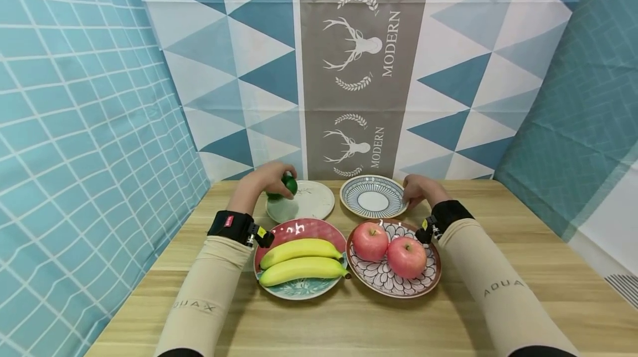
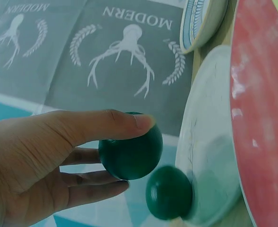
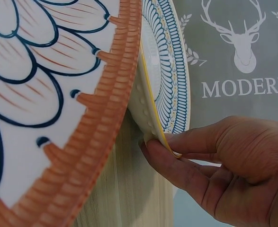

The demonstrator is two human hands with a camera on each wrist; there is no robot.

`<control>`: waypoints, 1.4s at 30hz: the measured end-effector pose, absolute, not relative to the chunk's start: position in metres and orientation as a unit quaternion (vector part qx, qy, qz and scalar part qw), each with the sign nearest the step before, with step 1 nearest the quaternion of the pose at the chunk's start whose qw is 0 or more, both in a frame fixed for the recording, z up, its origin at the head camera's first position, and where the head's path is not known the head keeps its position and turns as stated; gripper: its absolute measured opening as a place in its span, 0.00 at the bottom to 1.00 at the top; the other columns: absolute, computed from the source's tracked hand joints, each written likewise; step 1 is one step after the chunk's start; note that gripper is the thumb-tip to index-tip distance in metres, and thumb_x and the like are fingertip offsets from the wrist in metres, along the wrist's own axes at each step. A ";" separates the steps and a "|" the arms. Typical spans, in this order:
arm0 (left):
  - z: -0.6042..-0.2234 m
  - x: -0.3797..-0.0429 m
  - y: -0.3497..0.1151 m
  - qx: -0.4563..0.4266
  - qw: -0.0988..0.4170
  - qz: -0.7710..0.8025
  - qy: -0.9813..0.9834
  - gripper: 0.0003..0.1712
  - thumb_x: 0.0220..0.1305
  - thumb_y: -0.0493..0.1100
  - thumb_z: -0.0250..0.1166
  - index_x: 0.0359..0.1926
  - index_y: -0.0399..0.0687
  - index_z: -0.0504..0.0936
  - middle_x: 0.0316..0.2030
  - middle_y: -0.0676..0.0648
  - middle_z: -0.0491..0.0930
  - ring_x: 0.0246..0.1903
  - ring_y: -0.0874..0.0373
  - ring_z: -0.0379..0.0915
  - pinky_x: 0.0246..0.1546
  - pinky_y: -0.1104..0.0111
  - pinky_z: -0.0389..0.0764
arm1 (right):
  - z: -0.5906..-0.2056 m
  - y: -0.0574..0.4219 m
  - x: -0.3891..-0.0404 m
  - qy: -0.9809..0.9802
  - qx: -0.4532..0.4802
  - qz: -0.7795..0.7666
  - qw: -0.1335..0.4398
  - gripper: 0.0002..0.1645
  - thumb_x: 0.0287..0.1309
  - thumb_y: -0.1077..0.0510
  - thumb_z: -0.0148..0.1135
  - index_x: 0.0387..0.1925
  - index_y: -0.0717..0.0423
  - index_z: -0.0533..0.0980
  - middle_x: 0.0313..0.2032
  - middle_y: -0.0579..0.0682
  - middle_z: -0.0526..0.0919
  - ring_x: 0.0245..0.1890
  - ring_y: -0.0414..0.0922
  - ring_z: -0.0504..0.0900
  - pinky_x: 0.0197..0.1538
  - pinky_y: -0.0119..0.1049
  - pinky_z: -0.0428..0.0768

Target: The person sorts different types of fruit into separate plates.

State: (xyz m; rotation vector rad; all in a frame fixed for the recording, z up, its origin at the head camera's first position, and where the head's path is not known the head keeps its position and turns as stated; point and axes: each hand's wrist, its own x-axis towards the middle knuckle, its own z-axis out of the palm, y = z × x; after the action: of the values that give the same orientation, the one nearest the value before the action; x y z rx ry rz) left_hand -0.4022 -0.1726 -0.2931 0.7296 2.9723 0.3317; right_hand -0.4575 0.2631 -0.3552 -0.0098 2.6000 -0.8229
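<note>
My left hand (image 1: 271,177) grips a smooth, dark green round fruit (image 2: 131,153) between thumb and fingers, above the left side of the pale back plate (image 1: 316,202). A second green round fruit (image 2: 169,193) sits at that plate's edge, mostly hidden behind the hand in the head view. At the back right, my right hand (image 1: 422,188) pinches the rim of a blue-and-white patterned dish (image 1: 372,202). In the right wrist view the thumb is over the dish's yellow-edged rim (image 3: 165,142) and the fingers are beneath it.
Nearer me, a red and green plate (image 1: 304,227) bears two bananas (image 1: 304,271). Beside it a brown-rimmed, petal-patterned plate (image 1: 381,279) holds two red apples (image 1: 407,257). A patterned backdrop (image 1: 349,91) rises behind the wooden table (image 1: 349,329).
</note>
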 end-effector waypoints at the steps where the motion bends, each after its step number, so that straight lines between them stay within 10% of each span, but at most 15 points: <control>1: -0.291 -0.403 -0.167 0.237 0.033 0.107 0.965 0.33 0.59 0.49 0.81 0.63 0.47 0.81 0.58 0.38 0.79 0.55 0.43 0.76 0.53 0.52 0.81 | -0.355 0.263 -0.458 0.933 -0.004 -0.296 0.206 0.34 0.66 0.72 0.63 0.69 0.78 0.60 0.55 0.70 0.72 0.32 0.47 0.83 0.37 0.38 0.88; 42: -0.285 -0.423 -0.007 0.321 0.071 0.057 0.943 0.28 0.59 0.48 0.80 0.60 0.48 0.84 0.57 0.45 0.80 0.54 0.52 0.74 0.53 0.65 0.78 | -0.348 0.255 -0.446 0.936 -0.007 -0.289 0.202 0.25 0.64 0.75 0.64 0.59 0.75 0.66 0.47 0.66 0.77 0.33 0.49 0.87 0.40 0.39 0.89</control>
State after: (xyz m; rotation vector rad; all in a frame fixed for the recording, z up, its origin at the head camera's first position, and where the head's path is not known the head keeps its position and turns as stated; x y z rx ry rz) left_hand -0.4229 -0.0068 -0.2853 0.9655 2.8338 0.1722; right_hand -0.4462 0.2550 -0.3484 -0.0186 2.6128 -0.8071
